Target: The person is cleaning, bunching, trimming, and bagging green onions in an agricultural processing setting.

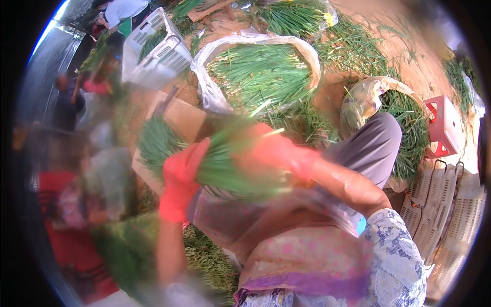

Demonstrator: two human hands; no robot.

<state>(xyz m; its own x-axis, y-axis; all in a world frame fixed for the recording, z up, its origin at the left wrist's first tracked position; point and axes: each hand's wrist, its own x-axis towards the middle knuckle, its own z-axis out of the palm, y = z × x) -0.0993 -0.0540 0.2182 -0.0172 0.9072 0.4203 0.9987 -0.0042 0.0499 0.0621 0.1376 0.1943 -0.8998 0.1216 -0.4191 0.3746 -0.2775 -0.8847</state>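
The red-gloved left hand (pixel 180 169) has fingers closed around a bundle of long, thin green leaves (pixel 220 166); the blurred, red-gloved right hand (pixel 279 151) adjoins it, grip indeterminable; bundle over the lap (pixel 225 220); beyond, an open white plastic bag (pixel 208 94) holds similar leaves (pixel 261 77).

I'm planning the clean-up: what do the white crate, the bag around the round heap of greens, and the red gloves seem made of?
White crate: likely rigid moulded plastic, judging by its regularly slotted walls.
Bag: probably thin plastic film with slight sheen; its pale rim is crinkled.
Red gloves: they look matte, but rubber or fabric stays open, since blur hides their texture.
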